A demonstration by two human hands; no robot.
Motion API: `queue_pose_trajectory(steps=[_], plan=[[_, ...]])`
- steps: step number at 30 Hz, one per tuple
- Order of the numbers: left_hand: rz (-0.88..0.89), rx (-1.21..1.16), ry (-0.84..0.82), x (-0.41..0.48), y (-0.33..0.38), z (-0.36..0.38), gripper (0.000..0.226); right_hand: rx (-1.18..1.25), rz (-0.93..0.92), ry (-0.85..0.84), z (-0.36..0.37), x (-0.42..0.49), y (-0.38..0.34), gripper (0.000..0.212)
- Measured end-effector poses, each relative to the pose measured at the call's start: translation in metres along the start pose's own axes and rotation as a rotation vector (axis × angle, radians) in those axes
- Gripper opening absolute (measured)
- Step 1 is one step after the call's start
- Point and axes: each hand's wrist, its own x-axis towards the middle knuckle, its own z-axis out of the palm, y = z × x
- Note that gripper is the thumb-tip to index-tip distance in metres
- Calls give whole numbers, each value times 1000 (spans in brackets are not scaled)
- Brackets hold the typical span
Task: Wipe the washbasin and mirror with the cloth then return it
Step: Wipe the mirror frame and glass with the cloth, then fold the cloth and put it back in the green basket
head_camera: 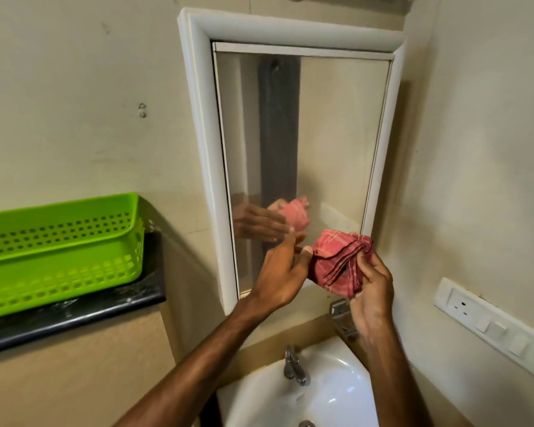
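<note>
A folded red checked cloth (339, 261) is held up in front of the lower right corner of the mirror (330, 143), which has a white frame. My right hand (372, 291) grips the cloth from below and the right. My left hand (282, 272) pinches the cloth's left edge with thumb and fingertips. The white washbasin (339, 392) lies below my arms, with a chrome tap (295, 366) at its back rim. The mirror reflects the cloth and a hand.
A green perforated plastic basket (59, 251) stands on a black stone ledge (74, 318) at the left. A white switch and socket panel (487, 322) runs along the right wall. A metal fitting (341, 317) sticks out under the mirror.
</note>
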Motion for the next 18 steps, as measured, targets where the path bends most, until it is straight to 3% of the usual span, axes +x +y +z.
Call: queue_pose_trajectory(steps=[4,7,10,13,18], plan=[[-151,-198,50,-30,-13,-11,30,115,178,-123,4,-28,10,36],[-270,-278,103,-51,-20,-25,30,103,201,-171,13,-42,17,47],[-281,-152,149,-67,-25,-42,28,42,205,-291,26,-52,23,44],[-283,-4,188,-87,-26,-63,43,-29,213,-447,44,-63,24,42],[-249,18,311,-122,-14,-95,51,-145,166,-539,91,-87,21,44]])
